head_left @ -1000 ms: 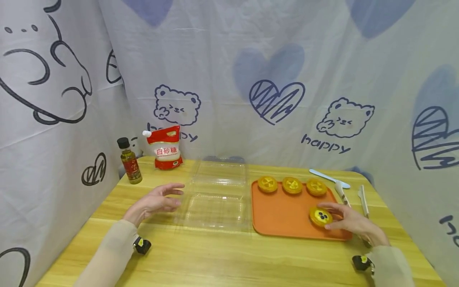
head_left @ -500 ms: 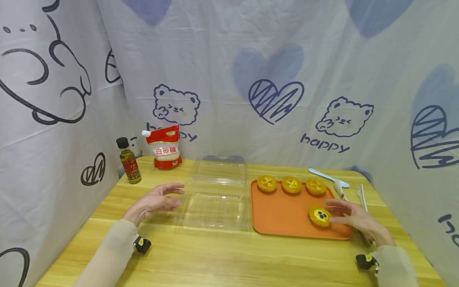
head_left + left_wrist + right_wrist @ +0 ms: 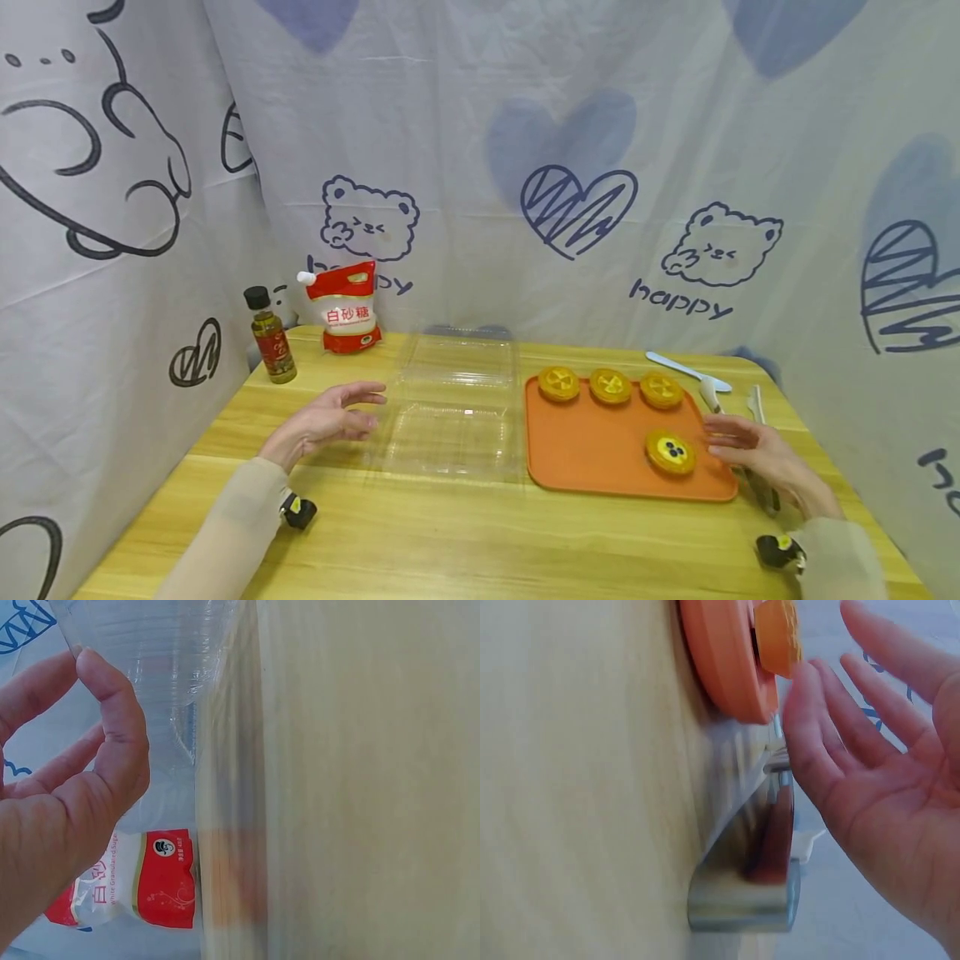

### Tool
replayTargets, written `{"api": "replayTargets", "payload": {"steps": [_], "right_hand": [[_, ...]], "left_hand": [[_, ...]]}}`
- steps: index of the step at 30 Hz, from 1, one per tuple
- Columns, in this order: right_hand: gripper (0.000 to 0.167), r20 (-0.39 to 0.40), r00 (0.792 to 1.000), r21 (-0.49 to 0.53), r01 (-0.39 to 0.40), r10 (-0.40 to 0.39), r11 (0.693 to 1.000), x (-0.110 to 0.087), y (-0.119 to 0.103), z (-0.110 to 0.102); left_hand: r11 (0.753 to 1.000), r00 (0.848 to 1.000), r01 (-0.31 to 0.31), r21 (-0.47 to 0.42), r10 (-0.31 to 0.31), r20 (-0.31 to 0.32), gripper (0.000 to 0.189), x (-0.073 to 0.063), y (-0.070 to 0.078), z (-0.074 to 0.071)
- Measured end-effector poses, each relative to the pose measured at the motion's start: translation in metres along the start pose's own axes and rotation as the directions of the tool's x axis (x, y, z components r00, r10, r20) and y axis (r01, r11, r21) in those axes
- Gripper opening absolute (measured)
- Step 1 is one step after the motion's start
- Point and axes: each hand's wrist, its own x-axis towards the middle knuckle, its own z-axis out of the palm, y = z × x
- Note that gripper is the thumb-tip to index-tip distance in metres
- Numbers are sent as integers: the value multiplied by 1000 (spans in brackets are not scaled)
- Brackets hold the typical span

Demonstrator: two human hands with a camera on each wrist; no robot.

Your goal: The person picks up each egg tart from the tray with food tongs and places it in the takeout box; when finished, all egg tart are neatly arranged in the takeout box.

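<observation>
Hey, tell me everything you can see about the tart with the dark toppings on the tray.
The tart is round, with a golden, pastry-like rim, a pale yellow center and small, dark toppings clustered together. It sits toppings up on the orange tray, toward its near right corner. The right hand is just to its right, apparently not touching it.

Wooden table [image 3: 450, 537], orange tray [image 3: 592, 450], probably tongs [image 3: 739, 907]
</observation>
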Motion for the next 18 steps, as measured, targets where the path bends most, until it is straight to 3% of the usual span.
{"api": "replayTargets", "payload": {"steps": [4,12,18], "right_hand": [[57,-102,995,-61,-28,21,998,-4,3,-5],[50,-160,987,-168,-17,-10,986,-17,10,-15],[55,-268,963,-307,-121,36,944,-26,16,-24]], "left_hand": [[1000,1000,0,-7,0,1,70,0,-1,0],[1000,1000,3,-1,-3,-5,70,-1,-1,1],[1000,1000,11,-3,-11,-11,70,-2,-1,1]]}}
